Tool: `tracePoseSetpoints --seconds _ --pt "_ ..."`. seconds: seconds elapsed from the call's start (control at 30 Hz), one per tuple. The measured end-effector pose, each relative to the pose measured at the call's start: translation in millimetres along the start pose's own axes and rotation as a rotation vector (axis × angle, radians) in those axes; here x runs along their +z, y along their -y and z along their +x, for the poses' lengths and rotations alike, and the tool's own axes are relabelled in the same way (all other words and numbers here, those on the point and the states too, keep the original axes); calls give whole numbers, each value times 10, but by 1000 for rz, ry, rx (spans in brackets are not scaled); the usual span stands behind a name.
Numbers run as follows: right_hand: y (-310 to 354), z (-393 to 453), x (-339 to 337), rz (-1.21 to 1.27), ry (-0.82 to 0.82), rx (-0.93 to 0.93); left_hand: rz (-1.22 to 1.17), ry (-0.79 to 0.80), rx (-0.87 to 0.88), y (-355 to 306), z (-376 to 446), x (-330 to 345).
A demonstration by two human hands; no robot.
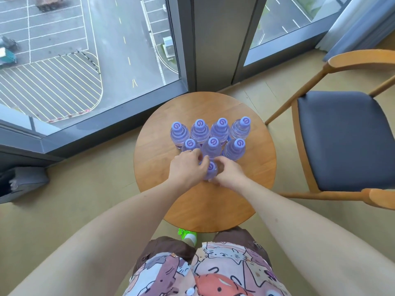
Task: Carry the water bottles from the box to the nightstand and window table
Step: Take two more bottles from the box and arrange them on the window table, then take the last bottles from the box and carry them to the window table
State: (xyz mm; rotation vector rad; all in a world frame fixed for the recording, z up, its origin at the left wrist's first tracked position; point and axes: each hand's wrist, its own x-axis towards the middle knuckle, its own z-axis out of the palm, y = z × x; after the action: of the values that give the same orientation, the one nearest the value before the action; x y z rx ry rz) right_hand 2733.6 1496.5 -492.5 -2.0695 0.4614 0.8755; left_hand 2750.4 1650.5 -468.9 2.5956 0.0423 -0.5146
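Several clear water bottles with purple caps (221,130) stand upright in rows on the round wooden window table (252,189). One more bottle (210,168) stands in front of the rows, nearest me. My left hand (188,167) wraps its left side and my right hand (228,170) wraps its right side, so both hands hold this bottle. Its body is mostly hidden by my fingers; only the cap shows. The box and the nightstand are out of view.
A wooden chair with a dark seat cushion (342,137) stands right of the table. Floor-to-ceiling windows (85,60) run behind it, with a grey pillar (218,39) between panes. A dark grey bag (19,182) lies on the floor at left.
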Motion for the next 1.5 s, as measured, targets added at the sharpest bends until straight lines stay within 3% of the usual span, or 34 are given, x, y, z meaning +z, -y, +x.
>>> tracePoseSetpoints --seconds 0.1,0.2,0.47,0.63,0.93,1.13,1.5 --pt "131 -40 74 -205 -58 -160 -20 -48 -24 212 -54 -138" --pt "208 -18 168 -260 -145 -165 -65 -83 -73 456 -101 -251" --pt "409 -52 259 -328 -170 -165 -134 -165 -134 852 -174 -428" --pt "599 -152 238 -405 -105 -185 -103 -197 -128 837 -231 -461" --pt "1259 -448 -470 -517 -151 -457 -76 -316 -192 421 -423 -766" --pt "1647 -693 -503 -638 -77 -697 -84 -495 -286 154 -854 -1026" --pt "2043 -1626 589 -699 167 -1104 -59 -770 -686 656 -2528 -1315"
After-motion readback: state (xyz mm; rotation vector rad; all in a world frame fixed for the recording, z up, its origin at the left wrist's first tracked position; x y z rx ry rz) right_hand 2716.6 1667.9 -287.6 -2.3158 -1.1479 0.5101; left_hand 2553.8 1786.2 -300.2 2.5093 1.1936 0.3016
